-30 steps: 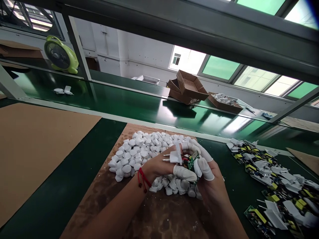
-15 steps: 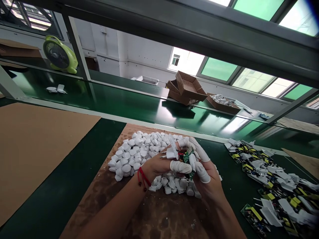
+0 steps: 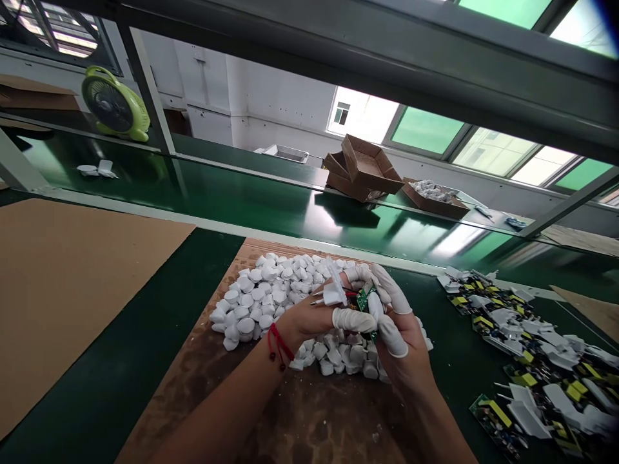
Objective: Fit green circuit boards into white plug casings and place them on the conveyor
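Both hands meet above a cardboard sheet (image 3: 309, 419), their fingertips in white finger covers. Between them is a small green circuit board (image 3: 364, 298), wired to a white two-pin plug piece (image 3: 333, 293) that rests over the left hand. My left hand (image 3: 314, 316) is closed on the board's near edge with its thumb. My right hand (image 3: 403, 335) grips the board from the other side and presses a small white piece (image 3: 374, 304) against its face. The fingers partly hide both. Around and below the hands lies a heap of small white rounded pieces (image 3: 271, 290).
On the right lies a pile of circuit boards with white plug pieces (image 3: 541, 348). Beyond the bench runs a green conveyor belt (image 3: 242, 196) carrying two white pieces (image 3: 99, 169). A green fan (image 3: 116, 106), cardboard boxes (image 3: 370, 164) and a metal frame post (image 3: 147, 90) stand behind.
The hands keep hold of the board with only a slight shift of the fingers. The white pieces on the conveyor have moved a little to the left.
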Demonstrator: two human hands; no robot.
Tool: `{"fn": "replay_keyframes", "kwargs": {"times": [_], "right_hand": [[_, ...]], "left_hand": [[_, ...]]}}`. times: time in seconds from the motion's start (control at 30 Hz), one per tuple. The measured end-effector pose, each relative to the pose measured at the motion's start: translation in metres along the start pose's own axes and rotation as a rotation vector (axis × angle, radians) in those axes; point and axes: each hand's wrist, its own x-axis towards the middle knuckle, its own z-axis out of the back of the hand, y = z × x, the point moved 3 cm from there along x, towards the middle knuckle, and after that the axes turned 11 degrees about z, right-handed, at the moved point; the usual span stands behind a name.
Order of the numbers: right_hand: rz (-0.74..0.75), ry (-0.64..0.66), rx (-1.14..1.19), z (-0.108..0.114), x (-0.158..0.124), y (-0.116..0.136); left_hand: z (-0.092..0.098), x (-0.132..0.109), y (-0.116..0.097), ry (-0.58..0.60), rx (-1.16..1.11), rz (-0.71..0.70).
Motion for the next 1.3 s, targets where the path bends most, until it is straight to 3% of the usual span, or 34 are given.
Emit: {"fn": "replay_keyframes", "kwargs": {"times": [0.17, 0.37, 0.53, 0.8, 1.1, 1.3], "right_hand": [[-0.036, -0.038, 0.009, 0.0, 0.002, 0.0], [-0.278, -0.178, 0.21, -0.01, 0.009, 0.008], [-0.338, -0.192, 0.328, -0.008, 0.008, 0.006], [-0.351, -0.198, 0.404, -0.004, 0.003, 0.005], [-0.429, -0.417, 0.356, -0.005, 0.005, 0.007], [-0.389, -0.356, 0.324, -0.004, 0.008, 0.007]], "left_hand": [[0.005, 0.0, 0.001, -0.023, 0.188, 0.062], [0.004, 0.001, 0.002, -0.138, 0.271, 0.153], [0.003, 0.0, 0.004, -0.182, 0.356, 0.268], [-0.007, -0.002, -0.005, -0.047, 0.346, 0.136], [-0.006, -0.001, -0.002, -0.003, 0.342, 0.155], [-0.012, -0.002, -0.008, 0.052, 0.433, 0.149]]}}
